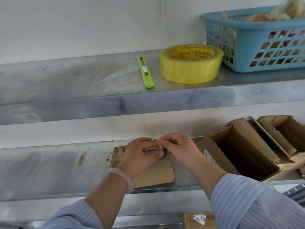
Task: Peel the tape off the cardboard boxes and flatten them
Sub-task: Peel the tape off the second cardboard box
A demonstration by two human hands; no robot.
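Head view. In the lower middle of the frame a small brown box (156, 176) lies on the lower metal shelf (49, 171), close to its front edge. The left hand (140, 156) spans the box's far end, fingers over the back edge and thumb on the near side, holding it in place. A pale bangle (122, 177) sits on that wrist. The right hand (178, 149) meets the left at the box's upper right corner, its thumb and forefinger curled and pinching a strip of clear tape (159, 143) that is lifted there. More crinkled tape clings to the box's left end. Both forearms are in blue striped sleeves.

Left of the box, a loose tape scrap (80, 158) lies on the same shelf. At the lower right, an open box (214, 146) stands with its mouth facing the camera, and further open boxes (280, 129) stand just behind it, toward the right edge.

On the upper shelf (66, 80), in the upper middle, a green knife (146, 71) lies just beside a yellow roll (189, 68). The roll touches a blue basket (244, 22) in the upper right corner, which is filled with crumpled scraps.

At the bottom edge, right of centre, a labelled carton (198, 219) shows partly under the shelf.
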